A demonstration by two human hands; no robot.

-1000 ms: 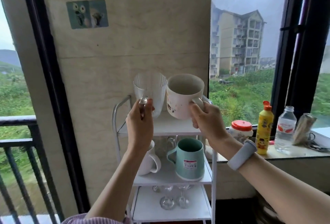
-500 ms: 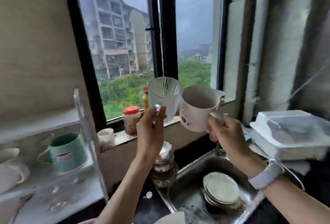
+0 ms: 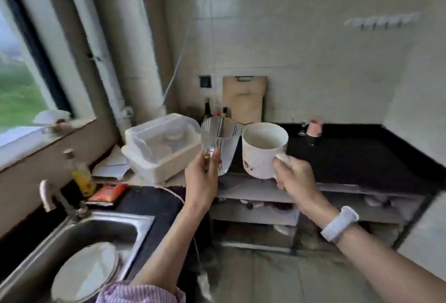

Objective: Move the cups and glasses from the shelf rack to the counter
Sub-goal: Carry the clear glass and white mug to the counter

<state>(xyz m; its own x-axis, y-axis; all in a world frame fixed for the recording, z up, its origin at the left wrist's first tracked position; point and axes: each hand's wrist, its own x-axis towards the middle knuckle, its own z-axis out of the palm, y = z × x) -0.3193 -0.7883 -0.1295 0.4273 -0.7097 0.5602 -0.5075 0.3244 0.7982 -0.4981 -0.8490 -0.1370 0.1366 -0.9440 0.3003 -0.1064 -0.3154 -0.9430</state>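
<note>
Left hand (image 3: 201, 182) has its grip closed on the glass (image 3: 220, 144) by the handle, right hand (image 3: 295, 179) clamped on the mug (image 3: 261, 150) handle. Both cups are up in the air, side by side, nearly touching, in front of the black surface (image 3: 350, 155), sink (image 3: 101, 232) lower left.

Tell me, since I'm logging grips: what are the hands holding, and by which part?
Left hand holds the clear glass mug by its handle; right hand holds the white mug by its handle.
</note>
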